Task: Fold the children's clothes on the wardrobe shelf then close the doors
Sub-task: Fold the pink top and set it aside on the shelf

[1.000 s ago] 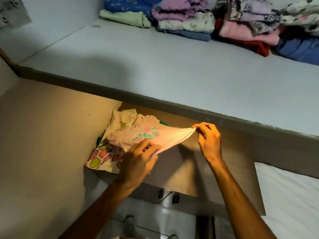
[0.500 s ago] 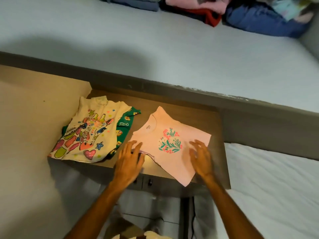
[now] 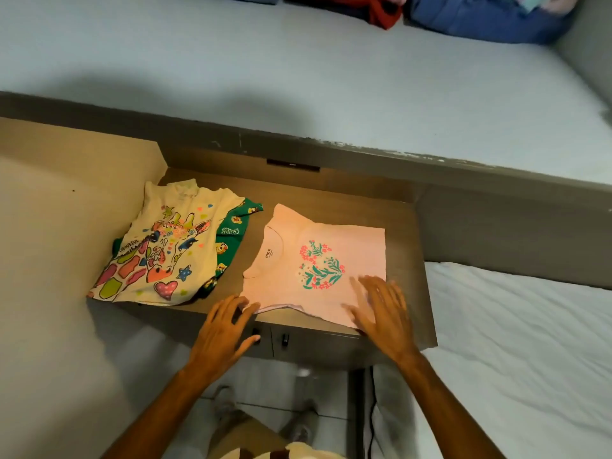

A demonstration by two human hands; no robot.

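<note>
A pink children's T-shirt [image 3: 314,260] with a green and red flower print lies spread flat on the brown wooden surface [image 3: 407,246]. My left hand [image 3: 225,329] rests open at the shirt's near left corner, fingertips on the hem. My right hand [image 3: 381,309] lies flat and open on the shirt's near right part. To the left sits a cream shirt with a colourful giraffe print [image 3: 159,256], lying on a green patterned garment [image 3: 235,233].
Above runs a pale grey-blue shelf [image 3: 298,77] with folded blue clothes [image 3: 480,18] and red clothes [image 3: 374,8] at its back. A white bed sheet [image 3: 516,359] lies to the right. Two small drawer knobs [image 3: 270,337] sit under the wooden top's front edge.
One second ago both hands held the pink shirt stretched in the air over the pile. It now lies flat on the wooden top with both hands open on it.
</note>
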